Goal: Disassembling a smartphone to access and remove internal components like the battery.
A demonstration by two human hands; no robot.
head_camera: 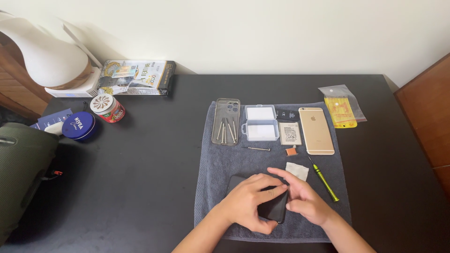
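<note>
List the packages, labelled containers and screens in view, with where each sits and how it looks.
Printed box: far left by the wall, flat, black with gold.
Red jar: left of the towel, round, patterned white lid.
Blue tin: beside the jar, round, flat.
Clear bag: right of the towel, yellow card inside.
Dark phone: held by both hands, screen unseen.

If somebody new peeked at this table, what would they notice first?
Probably the two hands, left hand and right hand, holding a black phone at the front of the grey towel. Behind them lies a gold phone, back up, with a green screwdriver beside the right hand.
</note>
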